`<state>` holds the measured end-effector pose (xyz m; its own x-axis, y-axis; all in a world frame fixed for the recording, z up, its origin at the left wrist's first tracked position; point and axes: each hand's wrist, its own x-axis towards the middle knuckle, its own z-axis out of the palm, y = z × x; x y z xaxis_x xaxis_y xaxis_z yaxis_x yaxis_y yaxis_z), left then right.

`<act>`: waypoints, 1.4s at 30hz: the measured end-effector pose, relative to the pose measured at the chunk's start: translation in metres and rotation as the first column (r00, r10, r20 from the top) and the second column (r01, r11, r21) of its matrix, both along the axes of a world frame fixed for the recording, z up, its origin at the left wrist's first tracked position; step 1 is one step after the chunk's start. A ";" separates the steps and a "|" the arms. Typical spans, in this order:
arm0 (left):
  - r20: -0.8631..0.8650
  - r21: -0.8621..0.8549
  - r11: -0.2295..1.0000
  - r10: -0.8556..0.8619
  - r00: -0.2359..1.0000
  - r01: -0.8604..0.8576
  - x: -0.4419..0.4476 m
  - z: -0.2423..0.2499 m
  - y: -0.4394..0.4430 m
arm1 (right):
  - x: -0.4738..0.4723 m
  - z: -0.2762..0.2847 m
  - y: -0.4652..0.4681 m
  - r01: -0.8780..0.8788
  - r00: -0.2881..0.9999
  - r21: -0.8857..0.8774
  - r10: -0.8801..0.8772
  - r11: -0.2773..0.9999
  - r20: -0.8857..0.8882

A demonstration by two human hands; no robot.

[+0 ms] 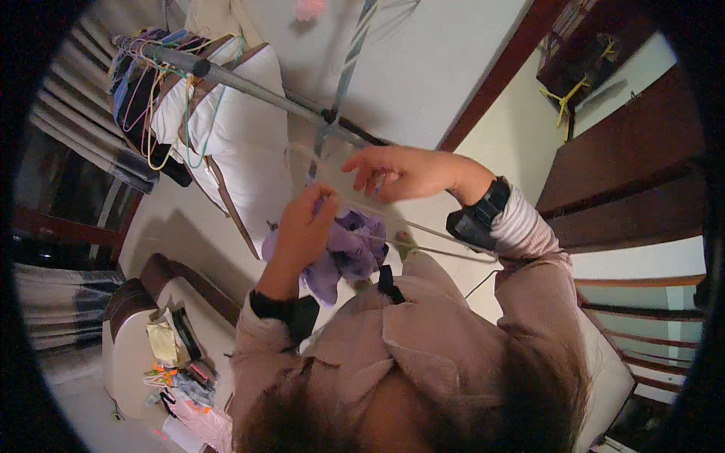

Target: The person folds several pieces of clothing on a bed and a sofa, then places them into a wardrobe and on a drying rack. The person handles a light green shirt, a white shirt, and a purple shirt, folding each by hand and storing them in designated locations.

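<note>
My left hand (303, 226) is in front of the rack, its thumb and fingers closed at the top of a purple cloth item (362, 240) that hangs below them in folds. My right hand (405, 174) is a little higher and to the right, its fingers curled and partly blurred; what lies between them is unclear. A pale blurred shape shows between the hands. Thin metal rods (430, 246) run from near my left hand towards my right forearm. Both wrists wear black bands.
A metal clothes rack's rail (255, 90) crosses the upper left, with coloured hangers (218, 127) and garments at its end. Behind stands a large white padded piece (249, 141). Folded clothes (164, 342) lie on a cream-and-brown seat (127, 362) at lower left. Dark wooden furniture (623, 187) is at right.
</note>
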<state>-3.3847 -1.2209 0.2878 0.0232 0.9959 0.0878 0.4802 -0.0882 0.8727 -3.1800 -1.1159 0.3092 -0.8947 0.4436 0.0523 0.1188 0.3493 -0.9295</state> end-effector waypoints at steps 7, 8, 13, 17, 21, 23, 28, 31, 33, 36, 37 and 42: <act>0.106 0.054 0.981 -0.189 0.976 0.185 0.025 -0.006 0.012 | 0.003 0.009 -0.047 0.172 0.984 -0.367 -0.143 0.914 0.104; 0.120 0.014 0.977 -0.212 0.970 0.212 0.029 -0.006 0.013 | 0.008 0.006 -0.051 0.188 0.982 -0.308 -0.168 0.932 0.090; 0.036 0.084 0.982 -0.175 0.984 0.172 0.049 -0.001 0.012 | 0.059 -0.013 -0.074 0.476 0.879 0.193 -0.459 0.858 -0.128; 0.119 0.092 0.996 -0.005 0.993 -0.006 0.060 0.009 0.012 | 0.140 -0.009 -0.102 0.527 0.837 0.007 -0.517 0.850 -0.181; 0.132 0.069 0.993 0.086 0.988 -0.096 0.082 0.010 0.024 | 0.223 0.007 -0.149 0.473 0.833 -0.305 -0.532 0.827 -0.153; 0.142 0.085 0.992 0.085 0.986 -0.098 0.096 0.009 0.028 | 0.249 0.013 -0.171 0.407 0.833 -0.374 -0.507 0.833 -0.222; 0.054 0.174 0.985 -0.029 0.998 0.019 0.141 0.013 0.027 | 0.278 0.003 -0.209 0.308 0.901 -0.455 -0.410 0.836 -0.143; -0.011 0.167 0.984 -0.070 0.998 0.070 0.170 0.019 0.018 | 0.282 -0.022 -0.210 0.352 0.914 -0.381 -0.402 0.855 -0.058; -0.134 0.203 0.973 -0.087 0.987 0.113 0.188 0.024 0.008 | 0.279 -0.044 -0.209 0.465 0.875 -0.140 -0.478 0.874 -0.075; -0.255 0.227 0.951 -0.151 0.955 0.211 0.217 0.030 -0.012 | 0.265 -0.072 -0.198 0.599 0.794 0.043 -0.586 0.800 -0.159; -0.264 0.161 0.960 -0.181 0.947 0.228 0.227 0.033 -0.017 | 0.263 -0.079 -0.194 0.610 0.792 0.095 -0.607 0.787 -0.060; -0.352 0.170 0.878 -0.370 0.860 0.447 0.261 0.047 -0.047 | 0.260 -0.101 -0.176 0.716 0.696 0.113 -0.694 0.689 -0.185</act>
<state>-3.1232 -1.2678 0.3352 0.4872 0.8390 0.2424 0.5881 -0.5204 0.6191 -2.9204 -1.2921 0.2086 -0.3026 0.9150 0.2667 0.2875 0.3544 -0.8898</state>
